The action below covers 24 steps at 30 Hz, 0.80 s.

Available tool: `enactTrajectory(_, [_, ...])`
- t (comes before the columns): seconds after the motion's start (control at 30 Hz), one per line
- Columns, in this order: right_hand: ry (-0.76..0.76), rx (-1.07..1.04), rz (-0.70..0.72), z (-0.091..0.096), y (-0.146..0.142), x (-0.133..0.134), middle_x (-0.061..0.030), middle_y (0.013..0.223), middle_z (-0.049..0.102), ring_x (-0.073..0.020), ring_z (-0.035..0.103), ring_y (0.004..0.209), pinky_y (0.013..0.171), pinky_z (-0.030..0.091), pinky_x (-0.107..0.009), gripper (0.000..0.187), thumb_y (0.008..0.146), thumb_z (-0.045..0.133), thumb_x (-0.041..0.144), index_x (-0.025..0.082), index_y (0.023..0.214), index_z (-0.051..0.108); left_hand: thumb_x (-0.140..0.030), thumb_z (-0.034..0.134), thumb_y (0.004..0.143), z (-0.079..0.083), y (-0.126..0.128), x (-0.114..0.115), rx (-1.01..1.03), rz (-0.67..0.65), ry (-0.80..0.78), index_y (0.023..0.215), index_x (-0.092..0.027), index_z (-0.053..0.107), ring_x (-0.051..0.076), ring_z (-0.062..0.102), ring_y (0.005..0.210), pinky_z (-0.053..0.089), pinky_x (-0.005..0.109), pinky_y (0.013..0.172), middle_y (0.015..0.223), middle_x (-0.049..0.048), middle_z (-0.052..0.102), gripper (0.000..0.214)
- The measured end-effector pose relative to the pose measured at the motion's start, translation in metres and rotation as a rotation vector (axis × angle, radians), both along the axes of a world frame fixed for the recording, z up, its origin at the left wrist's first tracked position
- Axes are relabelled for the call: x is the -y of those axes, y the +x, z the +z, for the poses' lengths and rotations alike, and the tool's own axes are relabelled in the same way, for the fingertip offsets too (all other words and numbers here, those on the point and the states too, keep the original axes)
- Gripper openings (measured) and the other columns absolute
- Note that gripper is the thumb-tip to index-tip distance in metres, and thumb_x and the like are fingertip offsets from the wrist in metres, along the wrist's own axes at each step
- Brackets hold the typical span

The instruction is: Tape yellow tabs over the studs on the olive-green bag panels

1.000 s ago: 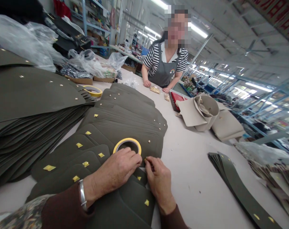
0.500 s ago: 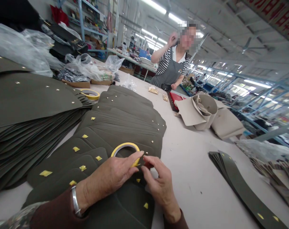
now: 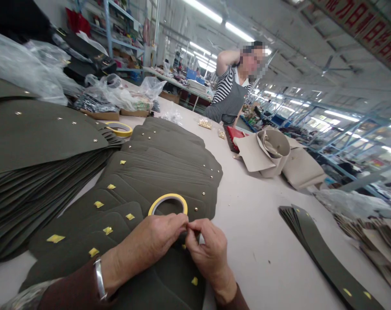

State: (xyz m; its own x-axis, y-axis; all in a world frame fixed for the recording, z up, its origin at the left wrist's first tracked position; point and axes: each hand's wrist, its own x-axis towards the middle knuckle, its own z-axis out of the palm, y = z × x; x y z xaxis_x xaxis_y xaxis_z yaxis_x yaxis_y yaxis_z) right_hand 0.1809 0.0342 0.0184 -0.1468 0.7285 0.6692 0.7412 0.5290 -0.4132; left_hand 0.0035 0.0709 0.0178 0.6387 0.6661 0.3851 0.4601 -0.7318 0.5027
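Note:
A roll of yellow tape (image 3: 168, 196) stands tilted over the dark green panels, its near side hidden by my fingers. My left hand (image 3: 153, 241), with a silver bracelet at the wrist, is closed on the roll. Thumb and forefinger of my right hand (image 3: 211, 249) are pinched together against the left fingertips; whatever lies between them is hidden. Underneath, overlapping dark green panels (image 3: 163, 168) are fanned out. Several carry small yellow tape pieces (image 3: 129, 216), and others show small metal studs (image 3: 196, 209) along their edges.
Left is a thick stack of green panels (image 3: 37, 133). Another tape roll (image 3: 118, 128) lies behind. Beige pieces (image 3: 274, 148) and green strips (image 3: 324, 254) are at right. A person in a striped shirt and apron (image 3: 229, 97) stands across the table (image 3: 247, 224), one arm raised.
My right thumb and forefinger have closed into a pinch and met my left fingertips. The person opposite has moved a raised hand behind the head.

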Motion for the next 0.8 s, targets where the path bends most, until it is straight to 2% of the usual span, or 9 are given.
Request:
enactTrajectory(0.07, [-0.053,-0.056,-0.02,0.001,-0.001,0.001,-0.0012,0.064,0.067,-0.0137,0.061,0.054,0.055,0.047,-0.025,0.017,0.081,0.054,0.01,0.02,0.077,0.067,-0.011,0.042,0.095,-0.001,0.001,0.0,-0.021,0.018,0.019,0.095,-0.021,0.055,0.014,0.066,0.071,0.05,0.023,0.064,0.079,-0.001,0.064,0.017])
enactTrajectory(0.13, [-0.168,-0.156,-0.04,0.003,-0.003,0.002,-0.0009,0.063,0.067,-0.0133,0.06,0.054,0.055,0.048,-0.024,0.015,0.08,0.056,0.012,0.019,0.075,0.069,-0.01,0.04,0.095,-0.002,0.002,-0.001,-0.034,0.035,0.054,0.09,-0.021,0.055,0.014,0.063,0.066,0.047,0.023,0.06,0.075,-0.0013,0.061,0.019])
enactTrajectory(0.3, [-0.621,-0.665,-0.053,0.004,-0.009,-0.001,0.0021,0.054,0.063,-0.012,0.058,0.044,0.046,0.046,-0.022,0.012,0.078,0.063,0.026,0.018,0.07,0.066,-0.013,0.036,0.098,0.0,0.004,0.002,0.086,0.016,0.153,0.087,-0.02,0.054,0.015,0.059,0.062,0.045,0.024,0.057,0.072,-0.0007,0.057,0.022])
enactTrajectory(0.43, [-0.722,-0.893,-0.082,0.0,0.003,-0.015,0.0028,0.05,0.061,-0.011,0.057,0.042,0.045,0.047,-0.021,0.019,0.073,0.07,0.035,0.016,0.069,0.066,-0.011,0.037,0.098,-0.002,0.007,0.005,0.147,-0.023,0.217,0.09,-0.02,0.053,0.014,0.057,0.063,0.044,0.025,0.058,0.074,-0.001,0.057,0.019])
enactTrajectory(0.6, [-0.705,-0.812,-0.137,-0.002,0.021,-0.027,-0.0001,0.057,0.065,-0.0128,0.06,0.051,0.05,0.052,-0.024,0.028,0.072,0.075,0.041,0.014,0.078,0.073,-0.007,0.051,0.092,-0.009,0.011,0.001,-0.146,0.11,0.209,0.089,-0.021,0.054,0.019,0.059,0.072,0.046,0.029,0.061,0.079,0.0003,0.061,0.014])
enactTrajectory(0.7, [-0.656,-0.617,-0.164,-0.001,0.019,-0.027,-0.0018,0.062,0.068,-0.0145,0.061,0.055,0.053,0.052,-0.025,0.025,0.079,0.069,0.04,0.016,0.079,0.074,-0.008,0.057,0.09,-0.009,0.012,-0.002,-0.265,0.127,0.163,0.09,-0.021,0.056,0.021,0.059,0.075,0.047,0.03,0.061,0.083,0.0005,0.063,0.013])
enactTrajectory(0.8, [-0.54,-0.362,-0.219,-0.001,0.013,-0.027,-0.0033,0.067,0.071,-0.017,0.063,0.059,0.059,0.051,-0.028,0.022,0.084,0.062,0.036,0.018,0.078,0.073,-0.009,0.057,0.091,-0.007,0.012,-0.003,-0.303,0.135,0.126,0.093,-0.021,0.056,0.021,0.058,0.076,0.047,0.031,0.063,0.086,0.001,0.062,0.012])
